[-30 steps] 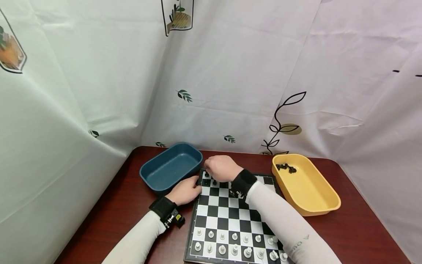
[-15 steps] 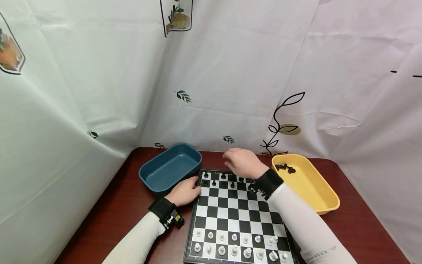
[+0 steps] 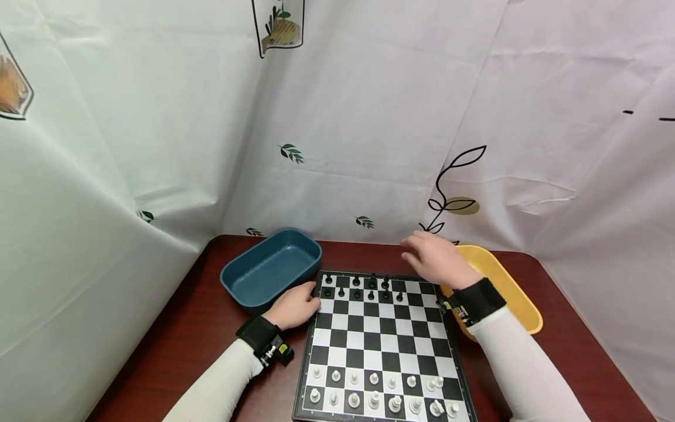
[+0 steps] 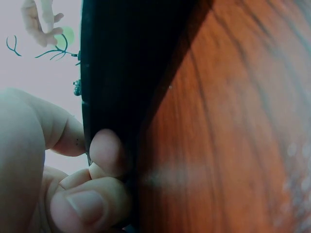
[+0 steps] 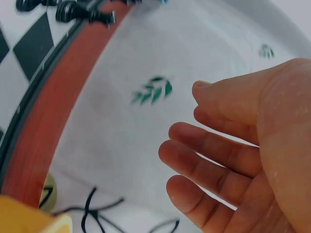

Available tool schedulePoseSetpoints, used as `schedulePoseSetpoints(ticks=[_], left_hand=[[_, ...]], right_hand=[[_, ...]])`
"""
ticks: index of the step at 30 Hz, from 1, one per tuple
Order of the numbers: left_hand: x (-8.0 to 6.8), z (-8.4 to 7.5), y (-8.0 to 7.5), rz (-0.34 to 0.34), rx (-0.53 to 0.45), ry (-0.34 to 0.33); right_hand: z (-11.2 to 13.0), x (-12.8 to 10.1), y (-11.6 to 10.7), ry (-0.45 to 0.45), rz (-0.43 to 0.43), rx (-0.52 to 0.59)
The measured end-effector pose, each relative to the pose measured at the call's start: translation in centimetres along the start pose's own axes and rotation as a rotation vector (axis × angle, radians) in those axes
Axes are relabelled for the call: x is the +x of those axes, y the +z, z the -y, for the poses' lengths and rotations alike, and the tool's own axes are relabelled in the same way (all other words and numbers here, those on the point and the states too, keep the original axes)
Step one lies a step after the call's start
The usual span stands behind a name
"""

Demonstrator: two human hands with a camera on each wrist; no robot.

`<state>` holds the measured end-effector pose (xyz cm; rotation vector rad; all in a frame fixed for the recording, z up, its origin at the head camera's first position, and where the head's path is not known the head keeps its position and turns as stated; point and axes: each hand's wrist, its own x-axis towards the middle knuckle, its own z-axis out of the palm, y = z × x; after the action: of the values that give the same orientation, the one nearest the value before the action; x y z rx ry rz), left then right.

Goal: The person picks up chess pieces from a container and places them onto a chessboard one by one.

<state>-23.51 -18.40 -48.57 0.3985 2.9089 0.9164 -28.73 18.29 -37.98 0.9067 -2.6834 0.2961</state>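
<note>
A black-and-white chessboard [image 3: 364, 340] lies on the table. White chess pieces [image 3: 374, 400] stand in two rows along its near side. Black chess pieces [image 3: 371, 295] fill part of the two far rows, mostly toward the left. My left hand [image 3: 292, 306] holds the board's left edge; in the left wrist view its curled fingers [image 4: 108, 151] and thumb meet the dark side of the board. Above the board's far right corner hovers my right hand [image 3: 442, 261], beside the yellow tray. Its fingers [image 5: 214, 165] are apart and loosely bent, with nothing between them.
A yellow tray [image 3: 507, 293] stands right of the board, partly covered by the right hand and wrist. A blue tray [image 3: 271, 266] sits at the back left, next to the left hand. White printed cloth [image 3: 369, 117] hangs behind the dark red table [image 3: 205, 316].
My right hand has moved right, from the board's far left corner to the yellow tray's side, uncovering the black pieces. My left hand stays at the board's edge.
</note>
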Motion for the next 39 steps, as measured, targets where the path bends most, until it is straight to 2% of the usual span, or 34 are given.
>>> schedulePoseSetpoints(ticks=[14,23,39], left_hand=[[0.2,0.1,0.2,-0.005,0.008,0.007],[0.1,0.0,0.0,-0.002,-0.001,-0.011],[0.1,0.2,0.2,-0.001,-0.019,0.004]], right_hand=[[-4.6,-4.6,-2.3,0.221,-0.078,0.102],[-6.3,-6.0,-2.4,0.261,-0.09,0.105],[-10.9,-7.5,0.1,0.371,0.051,0.109]])
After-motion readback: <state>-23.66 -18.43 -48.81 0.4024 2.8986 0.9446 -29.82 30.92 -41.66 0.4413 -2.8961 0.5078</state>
